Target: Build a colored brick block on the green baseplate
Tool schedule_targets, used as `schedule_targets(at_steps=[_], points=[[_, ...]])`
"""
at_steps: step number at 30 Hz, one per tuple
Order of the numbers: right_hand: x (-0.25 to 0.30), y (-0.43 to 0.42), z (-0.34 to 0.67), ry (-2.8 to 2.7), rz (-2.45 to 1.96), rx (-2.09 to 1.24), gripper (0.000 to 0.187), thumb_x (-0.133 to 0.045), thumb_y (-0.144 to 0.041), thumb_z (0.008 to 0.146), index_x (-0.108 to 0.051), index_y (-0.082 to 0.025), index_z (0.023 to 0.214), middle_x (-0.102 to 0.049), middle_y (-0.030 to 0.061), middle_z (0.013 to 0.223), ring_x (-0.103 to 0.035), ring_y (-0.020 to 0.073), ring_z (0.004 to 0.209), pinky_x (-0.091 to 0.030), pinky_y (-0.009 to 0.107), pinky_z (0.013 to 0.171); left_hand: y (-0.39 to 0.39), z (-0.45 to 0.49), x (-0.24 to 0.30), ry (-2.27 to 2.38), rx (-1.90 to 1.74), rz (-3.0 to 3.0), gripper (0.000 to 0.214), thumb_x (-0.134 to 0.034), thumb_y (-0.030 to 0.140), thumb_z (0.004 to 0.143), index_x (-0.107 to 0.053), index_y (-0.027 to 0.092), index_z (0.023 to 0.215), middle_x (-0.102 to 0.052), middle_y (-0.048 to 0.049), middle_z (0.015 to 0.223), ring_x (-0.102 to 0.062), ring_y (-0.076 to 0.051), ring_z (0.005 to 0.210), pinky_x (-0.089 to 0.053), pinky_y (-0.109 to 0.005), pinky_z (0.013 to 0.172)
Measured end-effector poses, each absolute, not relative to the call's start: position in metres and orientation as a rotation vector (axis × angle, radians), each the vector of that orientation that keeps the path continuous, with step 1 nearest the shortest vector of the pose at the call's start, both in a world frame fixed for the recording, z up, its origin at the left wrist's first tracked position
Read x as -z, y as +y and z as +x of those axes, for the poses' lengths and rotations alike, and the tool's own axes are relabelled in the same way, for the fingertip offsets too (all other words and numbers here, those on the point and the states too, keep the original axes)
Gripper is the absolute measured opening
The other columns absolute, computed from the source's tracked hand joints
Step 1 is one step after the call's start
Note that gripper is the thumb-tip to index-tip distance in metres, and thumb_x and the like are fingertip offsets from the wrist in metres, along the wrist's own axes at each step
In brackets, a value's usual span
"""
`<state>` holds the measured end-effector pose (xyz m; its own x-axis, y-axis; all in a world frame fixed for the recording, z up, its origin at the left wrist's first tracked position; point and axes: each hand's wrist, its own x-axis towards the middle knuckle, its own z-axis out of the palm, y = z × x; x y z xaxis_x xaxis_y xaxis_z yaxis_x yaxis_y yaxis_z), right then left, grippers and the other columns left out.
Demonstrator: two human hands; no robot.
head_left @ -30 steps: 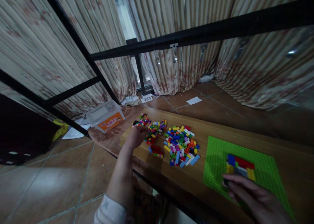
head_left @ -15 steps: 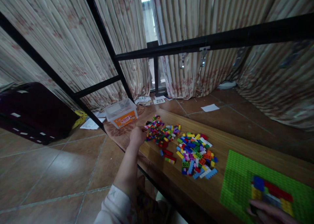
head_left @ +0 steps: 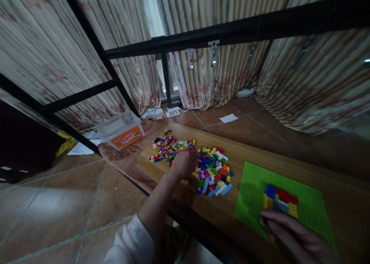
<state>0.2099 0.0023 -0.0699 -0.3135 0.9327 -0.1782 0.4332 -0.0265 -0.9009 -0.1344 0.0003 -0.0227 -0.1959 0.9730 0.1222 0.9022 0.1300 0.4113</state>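
Note:
My left hand (head_left: 185, 163) is over the board between two heaps of toy bricks, its fingers drawn together; whatever they hold is hidden. To its left spreads a heap of tiny bricks (head_left: 165, 146), and to its right a heap of larger bricks (head_left: 215, 171). My right hand (head_left: 297, 233) pinches a small dark brick (head_left: 264, 220) at the near side of a built block of bricks (head_left: 285, 196), blue, red, yellow and grey. That build stands on a green baseplate (head_left: 251, 190).
A wooden board (head_left: 231, 217) carries the bricks and baseplate. At its far left end, a clear plastic box (head_left: 121, 131) with an orange label stands on a brown cloth (head_left: 115, 158). Black metal bars (head_left: 185, 42) cross in front of striped curtains (head_left: 231, 17). Papers (head_left: 228, 118) lie on the tiled floor.
My left hand has moved right from the tiny bricks toward the larger ones. The view has shifted right, and more of my right hand shows beside the brick build.

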Motion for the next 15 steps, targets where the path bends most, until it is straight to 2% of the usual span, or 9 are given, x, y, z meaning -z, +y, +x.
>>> schedule_targets(at_steps=[2, 5, 7, 10, 15], points=[[0.060, 0.000, 0.204, -1.751, -1.427, -1.309, 0.041, -0.066, -0.059, 0.066, -0.078, -0.027, 0.088, -0.075, 0.0042, 0.078, -0.070, 0.0191, 0.067, -0.055, 0.018, 0.057, 0.000, -0.130, 0.022, 2.151, -0.626, 1.911, 0.017, -0.059, 0.028, 0.082, -0.072, 0.021, 0.093, -0.068, -0.0052, 0.095, -0.064, -0.017, 0.085, -0.050, -0.026, 0.081], [0.049, -0.002, 0.198, -1.733, -1.431, -1.304, 0.043, -0.065, -0.061, 0.065, -0.078, -0.026, 0.086, -0.074, 0.0046, 0.072, -0.069, 0.0182, 0.063, -0.055, 0.019, 0.056, -0.002, -0.127, 0.021, 2.080, -0.621, 1.958, 0.023, -0.067, 0.037, 0.076, -0.072, 0.021, 0.092, -0.067, -0.0055, 0.097, -0.064, -0.018, 0.087, -0.050, -0.027, 0.080], [0.047, -0.003, 0.197, -1.724, -1.442, -1.306, 0.043, -0.065, -0.061, 0.066, -0.078, -0.026, 0.087, -0.074, 0.0052, 0.075, -0.069, 0.0186, 0.065, -0.055, 0.019, 0.058, -0.004, -0.128, 0.019, 2.088, -0.571, 1.967, 0.022, -0.069, 0.032, 0.073, -0.072, 0.022, 0.093, -0.067, -0.0049, 0.099, -0.064, -0.018, 0.086, -0.050, -0.027, 0.079], [0.050, -0.002, 0.197, -1.711, -1.441, -1.315, 0.043, -0.065, -0.060, 0.067, -0.078, -0.025, 0.087, -0.074, 0.0054, 0.076, -0.069, 0.0191, 0.067, -0.055, 0.020, 0.058, -0.005, -0.136, 0.016, 2.134, -0.470, 1.933, 0.021, -0.063, 0.018, 0.072, -0.072, 0.022, 0.089, -0.068, -0.0033, 0.095, -0.064, -0.016, 0.082, -0.049, -0.025, 0.077], [0.054, -0.002, 0.198, -1.649, -1.438, -1.378, 0.038, -0.068, -0.057, 0.067, -0.077, -0.026, 0.086, -0.074, 0.0040, 0.073, -0.067, 0.0165, 0.062, -0.054, 0.019, 0.058, -0.008, -0.155, 0.007, 2.184, -0.362, 1.818, 0.029, -0.054, 0.010, 0.071, -0.074, 0.020, 0.089, -0.071, -0.0038, 0.089, -0.064, -0.016, 0.080, -0.048, -0.023, 0.072]])
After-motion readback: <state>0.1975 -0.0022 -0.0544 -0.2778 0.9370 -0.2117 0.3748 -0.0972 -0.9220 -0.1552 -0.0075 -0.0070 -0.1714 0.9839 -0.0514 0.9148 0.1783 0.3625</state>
